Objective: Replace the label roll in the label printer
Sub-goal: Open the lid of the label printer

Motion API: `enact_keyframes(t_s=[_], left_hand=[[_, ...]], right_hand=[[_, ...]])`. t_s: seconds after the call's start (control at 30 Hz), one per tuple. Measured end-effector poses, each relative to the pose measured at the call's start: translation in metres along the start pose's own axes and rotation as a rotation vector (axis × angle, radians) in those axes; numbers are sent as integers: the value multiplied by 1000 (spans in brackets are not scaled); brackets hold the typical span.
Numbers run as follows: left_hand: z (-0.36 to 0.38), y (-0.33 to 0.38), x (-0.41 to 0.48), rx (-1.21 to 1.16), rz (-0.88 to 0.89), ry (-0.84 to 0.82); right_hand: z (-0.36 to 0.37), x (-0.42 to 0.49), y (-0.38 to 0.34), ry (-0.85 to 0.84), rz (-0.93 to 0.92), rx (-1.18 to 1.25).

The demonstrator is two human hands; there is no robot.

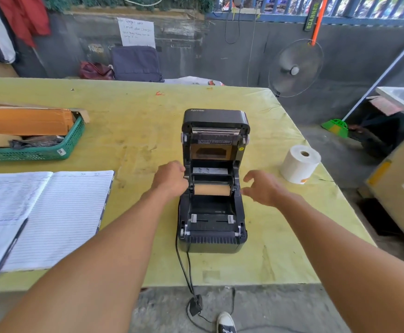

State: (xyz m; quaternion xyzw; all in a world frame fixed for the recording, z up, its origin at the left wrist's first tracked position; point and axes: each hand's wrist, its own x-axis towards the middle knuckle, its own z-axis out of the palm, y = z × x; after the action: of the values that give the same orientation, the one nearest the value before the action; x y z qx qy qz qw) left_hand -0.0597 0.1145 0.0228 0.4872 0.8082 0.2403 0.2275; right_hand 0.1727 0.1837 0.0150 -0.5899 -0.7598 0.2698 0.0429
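A black label printer (212,227) stands on the yellow-green table (128,131) with its lid (215,131) swung up and back. Inside its bay lies a bare brown cardboard core (212,190) on the holder. My left hand (170,180) is against the printer's left side at the core's end; its fingertips are hidden behind the housing. My right hand (262,187) hovers just right of the printer, fingers loosely spread, holding nothing. A full white label roll (299,164) stands on end on the table to the right.
An open lined notebook (51,217) with a pen (9,248) lies at the front left. A green basket (39,152) with cardboard sits at the far left. The printer's black cable (184,267) runs off the table's front edge. A fan (294,68) stands beyond the far right corner.
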Motion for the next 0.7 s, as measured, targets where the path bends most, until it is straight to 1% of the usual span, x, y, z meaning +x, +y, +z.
enact_keyframes(t_s=[0.1, 0.23, 0.33, 0.43, 0.5, 0.6, 0.7], left_hand=[[13, -10, 4, 64, 55, -89], [29, -16, 18, 123, 101, -141], [42, -18, 27, 171, 121, -154], [52, -22, 31, 174, 144, -130], [53, -25, 33, 158, 147, -116], [48, -24, 33, 156, 146, -144], [38, -18, 31, 170, 164, -157]], right_hand=[[20, 6, 7, -39, -24, -4], [32, 26, 14, -57, -52, 5], [36, 40, 18, -79, -75, -9], [42, 50, 17, -78, -108, -46], [45, 54, 15, -73, -104, -26], [46, 54, 14, -98, -83, 12], [37, 51, 10, -80, -82, 44]])
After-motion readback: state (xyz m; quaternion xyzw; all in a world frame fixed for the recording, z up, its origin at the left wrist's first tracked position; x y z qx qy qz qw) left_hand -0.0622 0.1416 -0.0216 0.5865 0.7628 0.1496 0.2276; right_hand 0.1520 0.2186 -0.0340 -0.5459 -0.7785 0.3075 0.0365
